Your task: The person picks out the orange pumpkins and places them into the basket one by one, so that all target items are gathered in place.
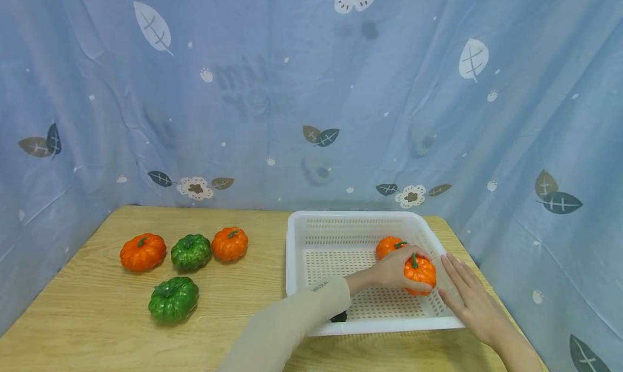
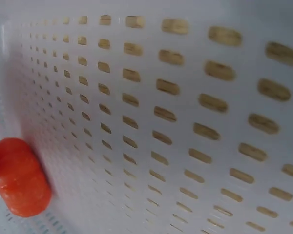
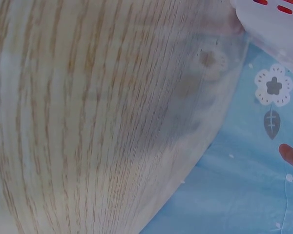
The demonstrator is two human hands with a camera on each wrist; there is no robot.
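Observation:
My left hand reaches into the white plastic basket and grips an orange toy pumpkin with a green stem, near the right wall. Just behind it, a second orange pumpkin is partly covered by that hand. The left wrist view shows the slotted basket floor and an orange pumpkin at the lower left. My right hand lies along the outside of the basket's right rim, fingers straight, holding nothing. In the right wrist view only its fingertips show at the right edge.
On the wooden table, left of the basket, lie an orange pumpkin, a green pumpkin, another orange pumpkin and a nearer green pumpkin. A blue patterned curtain hangs behind the table and along its sides.

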